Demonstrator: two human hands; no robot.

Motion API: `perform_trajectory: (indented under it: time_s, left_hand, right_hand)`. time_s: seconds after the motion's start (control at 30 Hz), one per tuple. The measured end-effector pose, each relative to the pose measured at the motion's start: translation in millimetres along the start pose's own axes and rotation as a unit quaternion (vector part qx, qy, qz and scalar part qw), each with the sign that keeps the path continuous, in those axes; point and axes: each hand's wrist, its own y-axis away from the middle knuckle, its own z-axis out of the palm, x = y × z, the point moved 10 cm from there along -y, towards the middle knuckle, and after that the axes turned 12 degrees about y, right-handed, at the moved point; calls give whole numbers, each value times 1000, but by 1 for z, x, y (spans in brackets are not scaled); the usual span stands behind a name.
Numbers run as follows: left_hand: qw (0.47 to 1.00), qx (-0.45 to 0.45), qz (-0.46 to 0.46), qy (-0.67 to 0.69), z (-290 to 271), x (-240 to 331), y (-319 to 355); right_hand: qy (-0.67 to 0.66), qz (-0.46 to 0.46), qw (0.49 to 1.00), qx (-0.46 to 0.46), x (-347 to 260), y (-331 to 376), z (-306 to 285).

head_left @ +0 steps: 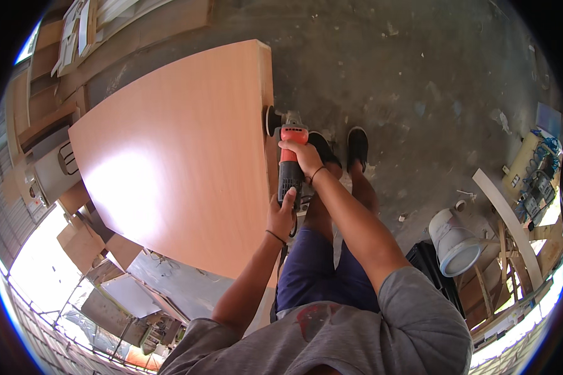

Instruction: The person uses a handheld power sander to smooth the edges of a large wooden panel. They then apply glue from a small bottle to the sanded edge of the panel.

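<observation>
A red and black angle grinder (289, 164) is held against the right edge of a large pale wooden board (175, 162), with its round disc (271, 120) touching that edge. My right hand (305, 156) grips the front of the tool's body near the red head. My left hand (283, 215) holds the black rear handle from below. My legs in blue shorts and black shoes (358, 145) stand on the concrete floor just right of the board.
A white bucket (455, 242) and a black crate (433, 269) sit on the floor at the right. Beyond them lean a long plank (507, 219) and wooden frames. Wood offcuts and boards (81, 244) pile up along the left side.
</observation>
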Motion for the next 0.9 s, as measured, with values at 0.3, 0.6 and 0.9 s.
perform_trajectory:
  time_s: [0.3,0.6,0.9]
  left_hand:
    - [999,-1,-28,45,7,2,-2]
    - [995,37,-58,67,11,-2,-2]
    - [996,11,-68,56,17,-2,3]
  right_hand:
    - [81,-17,996,28,-23,0,-2]
    - [134,-27,990,36,-32,0,-6]
    - [137,-21,990,30,-33,2,-7]
